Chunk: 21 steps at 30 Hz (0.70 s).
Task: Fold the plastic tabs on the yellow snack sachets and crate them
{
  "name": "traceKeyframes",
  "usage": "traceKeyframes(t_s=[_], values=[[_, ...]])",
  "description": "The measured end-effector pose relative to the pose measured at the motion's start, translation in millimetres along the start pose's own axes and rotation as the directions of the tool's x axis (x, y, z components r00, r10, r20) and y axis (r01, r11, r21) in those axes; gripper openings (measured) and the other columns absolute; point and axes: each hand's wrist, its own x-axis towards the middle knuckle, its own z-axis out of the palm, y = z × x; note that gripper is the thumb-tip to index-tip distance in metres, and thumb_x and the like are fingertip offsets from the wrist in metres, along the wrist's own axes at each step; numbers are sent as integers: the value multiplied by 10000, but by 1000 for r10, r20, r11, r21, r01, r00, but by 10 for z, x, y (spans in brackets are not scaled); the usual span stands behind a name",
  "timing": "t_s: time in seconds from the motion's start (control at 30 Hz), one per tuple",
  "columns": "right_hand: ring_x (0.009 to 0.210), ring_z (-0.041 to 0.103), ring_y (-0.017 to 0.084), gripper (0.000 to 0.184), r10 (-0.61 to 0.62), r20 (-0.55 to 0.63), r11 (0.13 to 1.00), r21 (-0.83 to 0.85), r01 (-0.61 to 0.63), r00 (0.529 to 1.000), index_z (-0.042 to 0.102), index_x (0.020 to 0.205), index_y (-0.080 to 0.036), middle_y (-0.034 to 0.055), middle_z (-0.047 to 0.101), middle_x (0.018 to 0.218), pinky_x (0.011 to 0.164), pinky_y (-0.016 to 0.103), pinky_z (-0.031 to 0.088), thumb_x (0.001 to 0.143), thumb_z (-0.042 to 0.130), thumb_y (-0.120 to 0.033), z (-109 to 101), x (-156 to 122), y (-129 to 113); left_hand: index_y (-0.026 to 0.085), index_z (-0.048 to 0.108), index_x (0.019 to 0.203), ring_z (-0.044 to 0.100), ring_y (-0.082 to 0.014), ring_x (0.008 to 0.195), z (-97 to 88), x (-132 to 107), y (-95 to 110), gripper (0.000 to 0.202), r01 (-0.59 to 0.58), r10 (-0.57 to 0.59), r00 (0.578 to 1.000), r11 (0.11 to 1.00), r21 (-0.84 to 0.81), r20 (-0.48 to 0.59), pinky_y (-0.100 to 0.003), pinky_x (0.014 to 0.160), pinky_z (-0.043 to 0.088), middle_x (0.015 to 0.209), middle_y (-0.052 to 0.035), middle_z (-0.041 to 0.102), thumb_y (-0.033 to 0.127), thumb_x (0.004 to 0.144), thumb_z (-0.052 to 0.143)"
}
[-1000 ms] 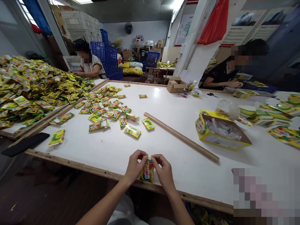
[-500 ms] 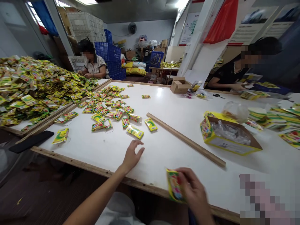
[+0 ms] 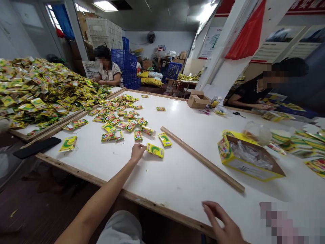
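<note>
My left hand (image 3: 137, 151) reaches out over the white table (image 3: 177, 176) and pinches the near end of a yellow packet (image 3: 155, 150) lying flat. More yellow and green packets (image 3: 119, 115) are scattered just beyond it. My right hand (image 3: 223, 222) hovers at the table's near edge, fingers spread, holding nothing.
A long wooden stick (image 3: 203, 159) lies diagonally across the table. An open yellow box (image 3: 247, 157) with clear bags sits to the right. A big heap of packets (image 3: 38, 91) fills the left table. A black phone (image 3: 37, 147) lies at the left edge. Two other people sit at the far side.
Both hands held one packet at the near edge. My right hand carried it off to the right and is now empty. My left hand reached forward and took hold of a packet.
</note>
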Motion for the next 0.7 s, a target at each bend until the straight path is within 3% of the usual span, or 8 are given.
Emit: traceKeyframes(t_s=[0.13,0.27,0.4,0.5,0.57,0.7], values=[[1035,618,264,315,-232,-73,957,164,241,970,634,1025,-222,97,656,1114,881,397,511,833,559,-460,802,153,-489,161,643,631,620,-225,947,47,-511,179,103,-92,96,995,989,-113,28,-288,743,478,963,-86,667,236,696,617],[1266,449,283,575,-309,-124,922,205,329,943,415,1349,-211,132,476,1382,1036,499,379,836,603,-393,1296,261,-769,163,631,663,607,-234,1002,92,-1076,349,101,-103,126,989,963,-248,80,-277,687,488,1094,-116,629,227,731,593],[1123,562,262,440,-245,-38,912,331,243,969,479,1294,-227,108,567,1279,928,434,472,886,533,-383,1336,283,-834,170,606,768,624,-219,928,103,-1378,372,111,6,89,970,922,-386,228,-291,689,478,1077,-107,636,271,797,571],[950,635,239,364,-144,69,886,453,98,987,540,1202,-220,89,655,1123,792,358,530,883,537,-395,1225,261,-756,195,575,919,598,-231,1018,74,-1419,291,133,-50,138,968,924,-379,209,-321,784,457,1079,-89,631,279,817,577],[932,648,234,387,-113,130,831,556,22,985,509,1205,-219,89,670,1091,801,355,532,868,564,-401,1171,237,-680,213,541,998,565,-233,1091,57,-1424,222,213,-110,197,958,924,-366,210,-333,849,436,1103,-80,619,253,801,608],[952,665,225,504,-63,160,681,728,-75,985,378,1246,-258,88,666,1096,826,369,542,832,628,-401,1148,190,-580,227,481,1041,633,-182,852,67,-1475,102,233,-11,253,860,878,-479,444,-292,732,473,939,-39,647,248,833,584]])
